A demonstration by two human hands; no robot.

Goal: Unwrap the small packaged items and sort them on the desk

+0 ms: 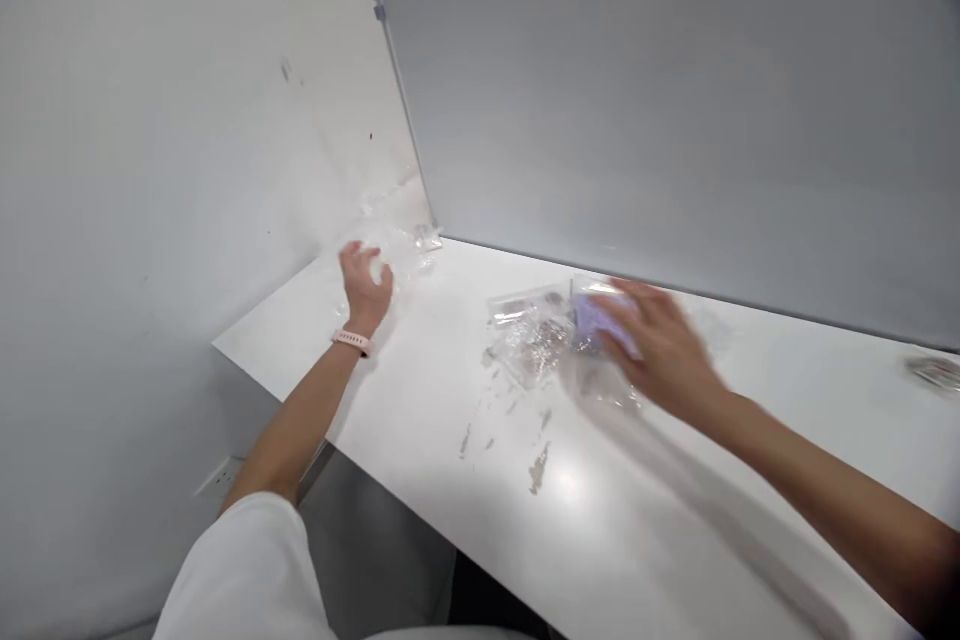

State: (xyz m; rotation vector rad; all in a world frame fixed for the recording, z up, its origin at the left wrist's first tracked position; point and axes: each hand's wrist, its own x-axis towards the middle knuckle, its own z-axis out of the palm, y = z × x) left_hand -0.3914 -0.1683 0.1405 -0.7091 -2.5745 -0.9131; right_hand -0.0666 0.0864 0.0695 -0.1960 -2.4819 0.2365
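My left hand [366, 285] is at the far left end of the white table. Its fingers are curved and apart, over a crumpled clear plastic bag [405, 255]. A pink band [352, 341] is around that wrist. My right hand [660, 350], blurred by motion, has its fingers and thumb on a purple packet [589, 318] that seems to be in clear plastic. Directly left of the packet lies a heap of clear plastic bags [529, 340], some with small dark contents I cannot make out.
A large grey-white board [660, 100] stands along the table's back edge. Wet-looking smears [538, 468] mark the tabletop [420, 390] in front of the bags. Another small plastic packet [934, 372] lies at the far right. The wall [150, 170] borders the left side.
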